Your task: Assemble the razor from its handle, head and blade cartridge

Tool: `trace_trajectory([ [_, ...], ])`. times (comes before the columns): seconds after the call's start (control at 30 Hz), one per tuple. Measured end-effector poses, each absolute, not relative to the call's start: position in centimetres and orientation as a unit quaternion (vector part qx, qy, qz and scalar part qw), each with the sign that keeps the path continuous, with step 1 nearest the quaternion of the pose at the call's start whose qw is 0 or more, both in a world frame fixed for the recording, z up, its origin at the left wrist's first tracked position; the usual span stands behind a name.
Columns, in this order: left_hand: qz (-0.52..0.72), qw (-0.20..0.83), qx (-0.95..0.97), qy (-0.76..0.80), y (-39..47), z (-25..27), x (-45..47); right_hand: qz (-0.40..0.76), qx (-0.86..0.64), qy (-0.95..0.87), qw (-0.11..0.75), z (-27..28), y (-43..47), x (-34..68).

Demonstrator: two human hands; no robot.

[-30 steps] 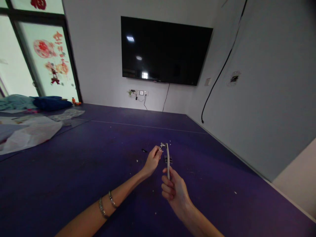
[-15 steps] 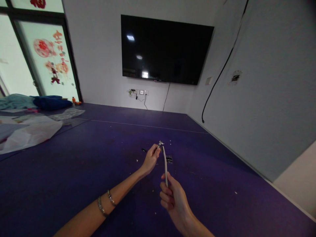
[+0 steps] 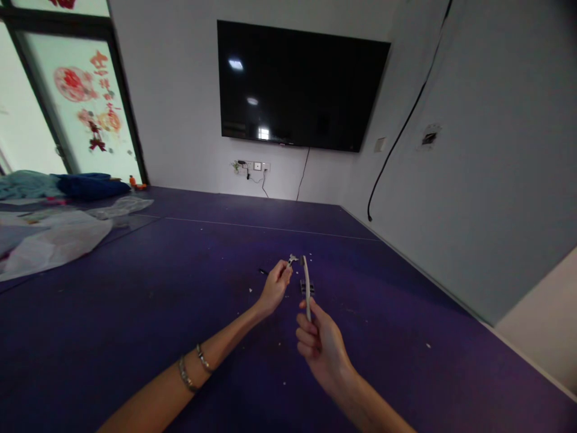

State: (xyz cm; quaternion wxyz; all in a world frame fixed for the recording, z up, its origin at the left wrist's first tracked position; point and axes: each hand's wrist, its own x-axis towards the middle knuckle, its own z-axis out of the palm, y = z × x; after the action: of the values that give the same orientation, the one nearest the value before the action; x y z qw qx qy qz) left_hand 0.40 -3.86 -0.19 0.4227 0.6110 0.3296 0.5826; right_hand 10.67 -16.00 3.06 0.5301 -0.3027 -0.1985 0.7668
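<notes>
The left hand (image 3: 273, 288) is gripping a small metallic tool (image 3: 291, 260); the right hand (image 3: 323, 338) is gripping a pale brush (image 3: 307, 280), whose head is standing just beside the tool, above the purple floor (image 3: 180, 288). Good control is likely depending on bracing the tool.

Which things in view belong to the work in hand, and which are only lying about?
In use:
brush, in the right hand
small metal piece, in the left hand

Seemingly just lying about:
blue cloth
green cloth
white sheet
dark object, role unclear
</notes>
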Motion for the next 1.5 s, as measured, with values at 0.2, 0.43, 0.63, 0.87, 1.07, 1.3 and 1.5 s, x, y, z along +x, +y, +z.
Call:
trace_trajectory([
  [0.2,0.578,0.413,0.622,0.329,-4.0,-0.1,0.4,0.778,-0.316,-0.199,0.506,2.9,-16.3,10.8],
  [0.43,0.570,0.412,0.629,0.331,-4.0,-0.3,0.5,0.767,-0.300,-0.191,0.533,3.3,-15.8,11.4],
  [0.63,0.577,0.412,0.624,0.328,-4.1,-0.1,0.4,0.779,-0.308,-0.194,0.511,3.0,-16.5,11.2],
  [0.87,0.568,0.425,0.624,0.326,-4.1,-0.1,0.5,0.756,-0.312,-0.208,0.537,3.5,-16.2,11.0],
  [1.07,0.574,0.431,0.616,0.324,-4.1,-0.2,0.6,0.740,-0.311,-0.221,0.554,3.4,-16.6,10.6],
  [1.3,0.569,0.424,0.626,0.324,-4.3,0.0,0.4,0.732,-0.337,-0.245,0.539,3.4,-16.0,10.7],
  [1.5,0.569,0.425,0.622,0.330,-4.4,0.2,0.4,0.730,-0.328,-0.245,0.547,3.4,-16.1,10.9],
])
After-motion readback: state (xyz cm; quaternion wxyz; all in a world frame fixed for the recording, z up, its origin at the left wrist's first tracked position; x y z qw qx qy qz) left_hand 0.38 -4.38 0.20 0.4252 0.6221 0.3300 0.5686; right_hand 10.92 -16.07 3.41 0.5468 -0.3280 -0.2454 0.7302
